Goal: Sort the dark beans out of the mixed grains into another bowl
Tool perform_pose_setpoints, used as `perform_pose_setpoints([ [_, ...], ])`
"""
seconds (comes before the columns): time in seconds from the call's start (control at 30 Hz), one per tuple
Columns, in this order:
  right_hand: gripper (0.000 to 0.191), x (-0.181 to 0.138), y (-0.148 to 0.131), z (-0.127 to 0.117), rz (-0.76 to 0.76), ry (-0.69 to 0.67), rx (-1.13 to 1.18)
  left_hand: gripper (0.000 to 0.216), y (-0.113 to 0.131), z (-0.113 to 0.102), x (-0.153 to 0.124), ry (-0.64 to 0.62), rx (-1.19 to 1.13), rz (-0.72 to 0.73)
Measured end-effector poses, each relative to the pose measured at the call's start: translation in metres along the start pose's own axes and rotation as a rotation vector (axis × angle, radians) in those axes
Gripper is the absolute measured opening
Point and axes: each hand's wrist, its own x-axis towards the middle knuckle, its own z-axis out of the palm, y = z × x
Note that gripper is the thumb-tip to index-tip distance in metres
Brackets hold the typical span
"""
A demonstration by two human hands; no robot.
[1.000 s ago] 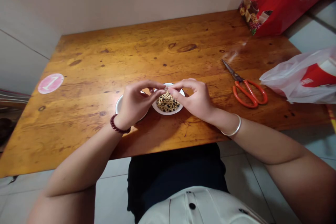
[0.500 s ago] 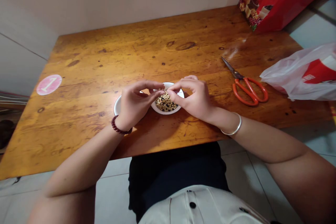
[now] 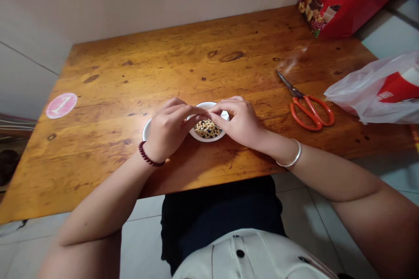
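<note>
A white bowl (image 3: 211,140) with pale yellow beans (image 3: 207,129) and some dark ones among them stands near the table's front edge. Over its left side, my left hand (image 3: 172,126) is closed, thumb and fingertips pinched together. My right hand (image 3: 241,120) reaches in from the other side, its thumb and forefinger also pinched. The fingertips of both hands meet above the beans; anything between them is too small or hidden to make out. Another white bowl (image 3: 145,130) lies mostly behind my left hand, and its contents are hidden.
Scissors with orange handles (image 3: 312,113) lie right of my hands on the wooden table (image 3: 157,63). Farther right is a white plastic bag (image 3: 366,91) with a red-printed item. A red gift bag (image 3: 350,4) stands at the back right corner. A pink round sticker (image 3: 61,105) marks the left side.
My left hand has turned over so its back faces up more, and its fingers have come together with the right fingertips above the beans. My right hand has barely moved.
</note>
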Motion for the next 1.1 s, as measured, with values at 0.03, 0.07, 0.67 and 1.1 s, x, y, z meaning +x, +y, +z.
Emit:
perform_pose_setpoints([
  [0.03, 0.013, 0.000, 0.001, 0.000, 0.009, -0.014, 0.043, 0.009, 0.000, 0.000, 0.000, 0.003, -0.018, -0.018],
  [0.07, 0.014, 0.000, 0.002, 0.000, 0.029, -0.026, 0.097, 0.009, 0.001, 0.000, 0.001, 0.000, -0.047, -0.055],
  [0.67, 0.023, -0.001, 0.012, 0.011, 0.203, -0.091, 0.401, 0.014, 0.007, -0.006, 0.005, -0.153, 0.030, -0.050],
  [1.1, 0.026, -0.002, 0.002, 0.008, 0.095, -0.077, 0.116, 0.019, 0.003, -0.017, 0.011, -0.245, 0.371, 0.107],
])
